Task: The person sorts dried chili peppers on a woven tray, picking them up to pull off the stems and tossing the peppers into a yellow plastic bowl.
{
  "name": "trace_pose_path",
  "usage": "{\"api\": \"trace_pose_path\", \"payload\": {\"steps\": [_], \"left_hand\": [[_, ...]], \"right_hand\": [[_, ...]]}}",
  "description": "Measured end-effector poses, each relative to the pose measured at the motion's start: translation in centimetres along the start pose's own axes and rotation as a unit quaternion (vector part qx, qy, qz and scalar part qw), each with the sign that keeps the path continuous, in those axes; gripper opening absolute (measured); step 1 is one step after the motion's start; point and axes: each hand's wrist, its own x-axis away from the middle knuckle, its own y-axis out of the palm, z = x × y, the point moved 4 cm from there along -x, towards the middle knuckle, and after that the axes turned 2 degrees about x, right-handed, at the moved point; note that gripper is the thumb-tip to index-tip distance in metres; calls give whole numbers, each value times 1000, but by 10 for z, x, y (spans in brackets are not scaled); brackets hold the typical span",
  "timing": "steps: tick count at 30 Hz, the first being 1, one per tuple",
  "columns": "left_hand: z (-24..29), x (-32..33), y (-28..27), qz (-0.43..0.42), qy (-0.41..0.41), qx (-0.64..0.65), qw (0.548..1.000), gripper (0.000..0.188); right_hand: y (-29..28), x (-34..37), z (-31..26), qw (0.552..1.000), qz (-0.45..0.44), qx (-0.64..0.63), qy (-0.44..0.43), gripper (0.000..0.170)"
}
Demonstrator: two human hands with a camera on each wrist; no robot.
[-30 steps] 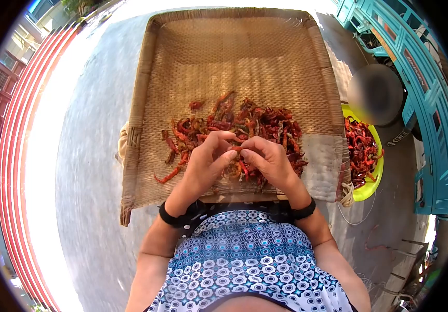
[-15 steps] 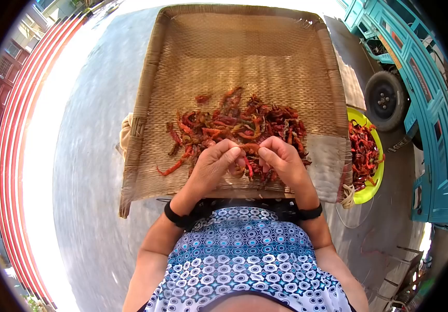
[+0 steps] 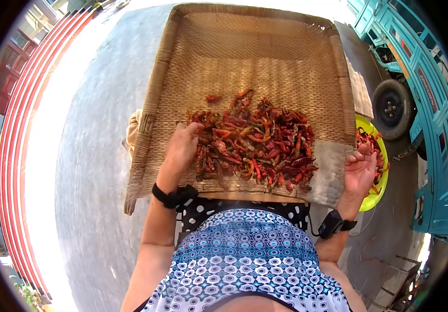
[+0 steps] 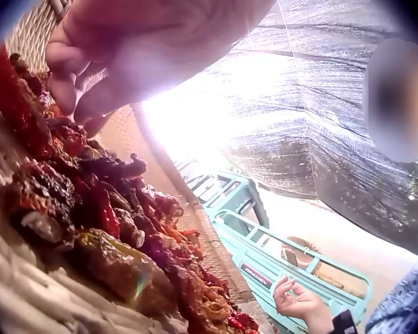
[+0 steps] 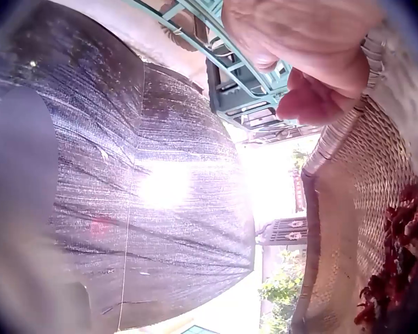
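Observation:
Dried red chili peppers [image 3: 265, 148] lie in a loose pile in the near half of a woven tray [image 3: 245, 67]. My left hand [image 3: 182, 145] is at the pile's left edge, fingers bent. In the left wrist view, the fingertips [image 4: 66, 94] reach down among the peppers [image 4: 118, 216], and I cannot tell whether they pinch one. Past the tray's right rim, my right hand [image 3: 360, 169] is palm up with loosely bent fingers and nothing visible in it. It overlaps a yellow basin [image 3: 383, 179] that holds more red peppers [image 3: 378, 140].
A whitish patch [image 3: 328, 171] covers the tray's near right corner. Beige cloth [image 3: 133, 130] bunches beside the left rim. To the right stands a turquoise vehicle [image 3: 434, 119] with a black wheel [image 3: 392, 109]. Red-edged steps [image 3: 18, 140] run along the far left.
Both hands were together over the pile, holding an orange-red chili between them. They have parted: the left moved to the pile's left edge, the right out to the yellow basin.

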Motion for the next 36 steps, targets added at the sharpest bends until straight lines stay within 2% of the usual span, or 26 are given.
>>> {"api": "trace_pose_path", "payload": {"steps": [3,5,10,12,15,18,19,22,23,25,26,27,28,30,32,33,36], "left_hand": [[10,3,-6,-1,-36,-8,999,16],[8,1,-7,25,8,2,1000,14],[18,8,-22,71,39,47,996,11],[24,12,-27,98,39,73,992,11],[57,25,-35,59,39,205,976,7],[87,38,-27,-5,106,251,962,8],[95,41,-21,-27,112,254,960,8],[108,48,-8,-73,126,271,952,9],[109,49,-6,-77,127,281,948,11],[109,50,0,-78,131,318,936,19],[107,49,-3,-60,120,288,948,21],[108,48,-10,-44,109,257,959,23],[105,46,-16,-27,98,226,969,25],[77,38,-8,-9,110,124,986,24],[61,33,-5,8,121,52,991,25],[59,32,-5,-16,98,34,994,28],[50,27,5,-33,93,26,995,26]], "right_hand": [[8,5,19,997,-6,63,34,26],[25,14,37,990,0,135,51,23],[69,27,75,953,-134,259,78,18],[83,33,89,927,-164,326,90,19],[112,48,114,873,-264,391,126,21],[137,65,135,810,-370,432,141,25],[142,68,140,778,-379,484,129,25],[148,75,145,734,-416,529,95,21],[141,75,149,769,-388,488,137,17],[135,71,142,792,-359,467,160,16],[131,68,137,803,-343,456,171,16],[124,64,131,828,-296,453,149,15],[114,56,121,865,-279,391,145,14],[86,39,92,908,-193,360,92,15],[55,24,58,965,-83,244,48,19],[36,16,41,982,-43,180,17,21],[-3,-1,3,995,-65,-80,-3,25]]}}
